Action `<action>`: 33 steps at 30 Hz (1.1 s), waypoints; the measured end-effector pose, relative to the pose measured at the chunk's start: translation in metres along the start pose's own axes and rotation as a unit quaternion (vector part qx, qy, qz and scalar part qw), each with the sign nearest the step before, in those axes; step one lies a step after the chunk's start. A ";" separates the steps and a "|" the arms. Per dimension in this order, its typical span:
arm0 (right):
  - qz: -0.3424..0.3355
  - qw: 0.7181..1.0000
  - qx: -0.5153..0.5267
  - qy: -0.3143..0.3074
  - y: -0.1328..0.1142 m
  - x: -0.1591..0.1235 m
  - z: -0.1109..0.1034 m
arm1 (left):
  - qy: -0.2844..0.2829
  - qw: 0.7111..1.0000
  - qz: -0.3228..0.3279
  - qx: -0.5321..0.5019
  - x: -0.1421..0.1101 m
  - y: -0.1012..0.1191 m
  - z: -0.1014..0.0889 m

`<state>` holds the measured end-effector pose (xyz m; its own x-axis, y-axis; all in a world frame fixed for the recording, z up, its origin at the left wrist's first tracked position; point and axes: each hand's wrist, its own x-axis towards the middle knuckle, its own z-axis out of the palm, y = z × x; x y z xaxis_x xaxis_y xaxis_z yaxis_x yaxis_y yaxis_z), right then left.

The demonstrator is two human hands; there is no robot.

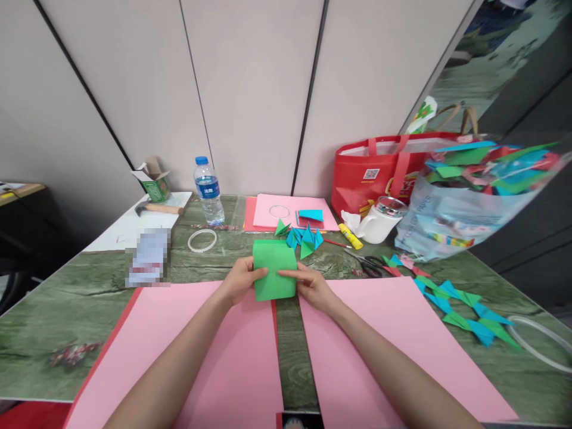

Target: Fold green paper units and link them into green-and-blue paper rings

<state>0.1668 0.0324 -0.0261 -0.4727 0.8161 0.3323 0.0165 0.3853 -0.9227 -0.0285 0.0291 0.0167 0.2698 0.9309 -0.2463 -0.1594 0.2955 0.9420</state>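
A green sheet of folded paper (274, 286) is held up between my two hands, above the gap between the pink sheets. My left hand (243, 279) pinches its left edge, thumb on the front face. On the opposite edge, my right hand (313, 286) grips the paper, one finger stretched across its face. Just beyond lie blue and green folded paper pieces (308, 238). Large pink sheets spread under both forearms, one on the left (223, 351) and one on the right (384, 333).
Behind stand a water bottle (208, 193), a red bag (357, 176), a white jug (379, 223) and a plastic bag of folded papers (447, 220). Scissors (370, 266), a yellow glue stick (351, 236) and a paper chain (469, 313) lie right. A hammer (163, 208) and white ring (202, 241) lie left.
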 end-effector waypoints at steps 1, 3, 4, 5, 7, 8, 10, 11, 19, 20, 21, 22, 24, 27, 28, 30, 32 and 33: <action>0.002 1.000 0.010 -0.004 -0.001 0.000 0.001 | -0.006 1.000 -0.006 -0.011 0.000 0.001 0.000; 0.012 0.999 0.031 -0.015 -0.001 0.000 0.001 | -0.015 0.999 -0.019 -0.031 0.000 0.002 -0.002; 0.018 0.999 0.038 -0.022 -0.002 0.000 0.001 | -0.018 0.999 -0.028 -0.041 0.000 0.003 -0.003; 0.026 0.998 0.042 -0.030 -0.002 0.000 0.000 | -0.021 0.998 -0.039 -0.049 0.001 0.003 -0.004; 0.042 0.997 0.038 -0.043 -0.002 -0.001 -0.001 | -0.022 0.996 -0.059 -0.067 0.001 0.005 -0.006; 0.051 0.997 0.034 -0.044 -0.002 -0.002 -0.001 | -0.023 0.994 -0.069 -0.076 0.002 0.005 -0.007; 0.066 0.997 0.033 -0.037 -0.002 -0.003 -0.002 | -0.023 0.992 -0.086 -0.091 0.003 0.006 -0.009; 0.068 0.997 0.037 -0.030 -0.002 -0.003 -0.001 | -0.021 0.991 -0.093 -0.098 0.003 0.006 -0.010; 0.004 1.000 0.029 0.001 0.006 0.000 -0.003 | -0.016 0.990 -0.101 -0.102 0.003 0.003 -0.010; 0.003 1.000 0.027 0.005 0.007 0.000 -0.003 | -0.022 0.990 -0.095 -0.098 0.003 0.003 -0.010; 0.003 1.000 0.026 0.012 0.007 0.000 -0.003 | -0.030 0.991 -0.087 -0.095 0.003 0.003 -0.010; 0.003 0.999 0.024 0.024 0.007 0.000 -0.003 | -0.040 0.992 -0.079 -0.092 0.002 0.003 -0.009; 0.006 0.998 0.013 0.060 0.004 0.000 -0.001 | -0.069 0.992 -0.065 -0.087 0.001 0.003 -0.008; 0.034 0.991 -0.004 0.129 0.000 0.001 0.002 | -0.125 0.987 -0.044 -0.086 -0.001 0.002 -0.003; 0.048 0.988 0.000 0.149 -0.001 0.001 0.003 | -0.140 0.986 -0.024 -0.086 -0.002 0.002 0.000; 0.078 0.981 0.015 0.178 0.000 0.000 0.005 | -0.166 0.983 0.026 -0.069 -0.003 0.000 0.005; 0.099 0.976 0.010 0.194 0.001 0.000 0.005 | -0.136 0.988 0.071 -0.022 -0.004 -0.004 0.010; 0.104 0.975 -0.001 0.197 0.002 -0.001 0.006 | -0.103 0.991 0.085 0.005 -0.005 -0.006 0.013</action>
<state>0.1620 0.0300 -0.0293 -0.0834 0.9787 0.1874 0.0783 0.1939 -0.9779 -0.0167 0.0202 0.0148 0.4287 0.9029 -0.0322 -0.2096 0.1341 0.9685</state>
